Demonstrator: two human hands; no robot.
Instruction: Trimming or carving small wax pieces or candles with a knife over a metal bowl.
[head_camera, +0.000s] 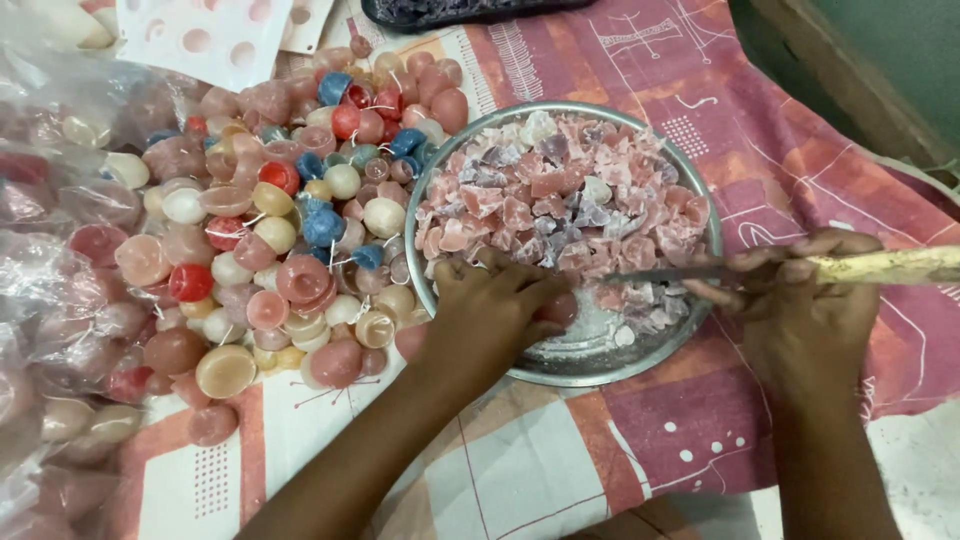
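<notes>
Left hand (495, 300) reaching over the near rim of a round metal plate (640, 350), fingers curled down and closing on a pink wax piece (560, 308) pressed against the plate's bare floor. Right hand (800, 300) hovering at the plate's right edge, grip wrapped tight round the pale handle of a knife (880, 266), blade (665, 274) lying level and pointing left, tip meeting the pink piece beside the left fingertips. Filling the farther half of the plate, a heap of chopped wax chunks (560, 195), mostly pink with some grey and white. Spreading left of the plate, a loose pile of small round candles (290, 230) in pink, cream, red and blue, thin wicks showing on several. Lying under everything, a patterned cloth (700, 420) in pink, orange and white. Crowding the left edge, clear plastic bags (50, 300) holding more candles. Resting at the far top left, a white mould tray (205, 35) with round hollows.
</notes>
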